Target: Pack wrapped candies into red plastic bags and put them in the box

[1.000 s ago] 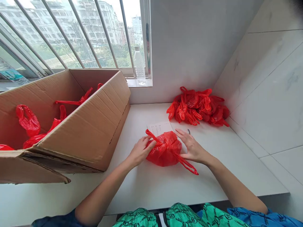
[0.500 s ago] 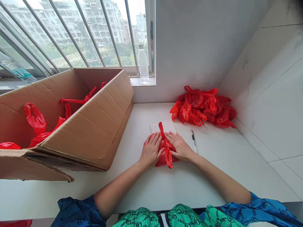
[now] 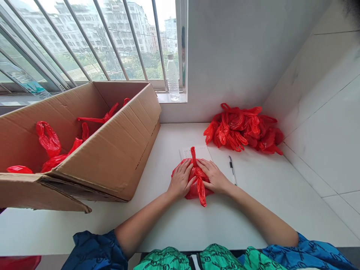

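Under the fingers of both hands I have a red plastic bag (image 3: 197, 173), knotted at the top, on the white table (image 3: 168, 225). The left hand (image 3: 180, 180) covers its left side and the right hand (image 3: 215, 178) its right, with the knot showing between them. Both hands are spread and nearly flat, fingers extended and close together, palms down; they touch the bag rather than grip it. One tied handle points far, the other points near and slightly right, so the ends line up near to far. The hands hide too much of the body for me to tell its long axis. Just beyond the bag lies a sheet of paper (image 3: 203, 152); right of the right hand, a pen (image 3: 232, 170). Farther right I see a pile of red bags (image 3: 242, 127); to the left, a cardboard box (image 3: 112, 153) with more bags inside.
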`<state>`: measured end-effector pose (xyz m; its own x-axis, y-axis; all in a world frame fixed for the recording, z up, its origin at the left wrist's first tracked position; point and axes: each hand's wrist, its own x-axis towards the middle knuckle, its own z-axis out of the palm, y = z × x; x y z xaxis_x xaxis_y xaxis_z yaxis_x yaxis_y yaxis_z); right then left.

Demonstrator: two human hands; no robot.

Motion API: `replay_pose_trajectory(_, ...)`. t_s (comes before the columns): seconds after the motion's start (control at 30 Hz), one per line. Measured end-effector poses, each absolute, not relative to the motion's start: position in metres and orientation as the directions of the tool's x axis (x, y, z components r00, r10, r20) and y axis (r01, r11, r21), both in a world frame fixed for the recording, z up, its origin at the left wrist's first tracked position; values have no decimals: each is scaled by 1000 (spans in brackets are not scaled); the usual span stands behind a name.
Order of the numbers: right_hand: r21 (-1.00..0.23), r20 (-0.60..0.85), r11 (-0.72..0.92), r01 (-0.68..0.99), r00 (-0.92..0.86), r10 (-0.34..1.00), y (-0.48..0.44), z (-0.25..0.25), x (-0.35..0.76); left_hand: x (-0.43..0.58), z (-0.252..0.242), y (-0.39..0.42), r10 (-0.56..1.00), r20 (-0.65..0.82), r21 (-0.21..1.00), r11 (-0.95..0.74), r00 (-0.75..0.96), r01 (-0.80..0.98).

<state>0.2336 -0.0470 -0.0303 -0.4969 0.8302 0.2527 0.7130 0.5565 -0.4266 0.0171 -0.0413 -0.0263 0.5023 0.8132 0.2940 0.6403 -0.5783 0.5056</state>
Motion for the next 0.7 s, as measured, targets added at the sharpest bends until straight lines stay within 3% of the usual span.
replay_pose_trajectory(0.17, -563, 456, 625, 541, -428, 781, -63, -6, 236, 10, 10, -53, 839, 313, 753, -505, 445, 422)
replay_pose_trajectory(0.3, -790, 424, 540, 291, -378, 823, -81, 18, 240, 4, 49, -76, 857, 189, 827, -402, 479, 394)
replay_pose_trajectory(0.4, -854, 396, 487, 183, -377, 837, -96, 26, 237, 4, 69, -93, 814, 193, 725, -494, 548, 479)
replay_pose_trajectory(0.57, -900, 359, 413, 139, -301, 883, -128, 30, 232, -5, 122, -117, 708, 135, 368, -685, 693, 629)
replay_pose_trajectory(0.7, -930, 287, 298, 216, -78, 955, -128, 10, 256, -41, 211, -129, 796, 146, 421, -588, 588, 691)
